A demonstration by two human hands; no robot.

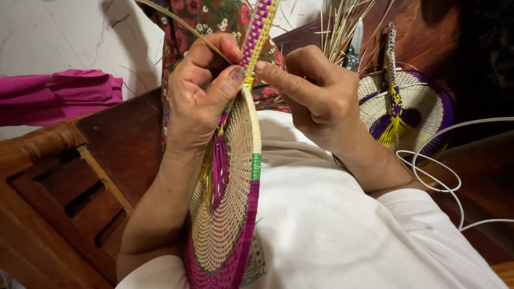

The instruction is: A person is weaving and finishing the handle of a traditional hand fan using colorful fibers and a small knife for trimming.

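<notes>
**Both hands pinch a woven fan where disc meets handle**

The fan (227,214) stands on edge over the person's lap, its rim toward the camera, cream weave in the middle with a purple band and a short green patch on the outer edge. The handle (258,32), plaited pink and yellow, rises from the top of the disc to the upper edge of the view.

The left hand (201,93) is closed on the fan at the base of the handle, thumb pressed on the near side, fingers curled behind. A thin straw (182,24) runs from under its fingers up to the left. The right hand (316,99) pinches the same spot from the other side, its thumb tip touching the handle just beside the left thumb.

Room is tight at the join: the two thumbs nearly meet. Below the hands the rim hangs free over the white shirt (332,225).

To the right, near the right wrist, a second fan (407,107) lies on the wooden bench (64,198), with loose straws and a knife (354,45) standing behind the right hand. A white cord (444,184) loops beside it. Floral cloth (209,16) hangs behind the hands; pink cloth (59,96) lies far left.
</notes>
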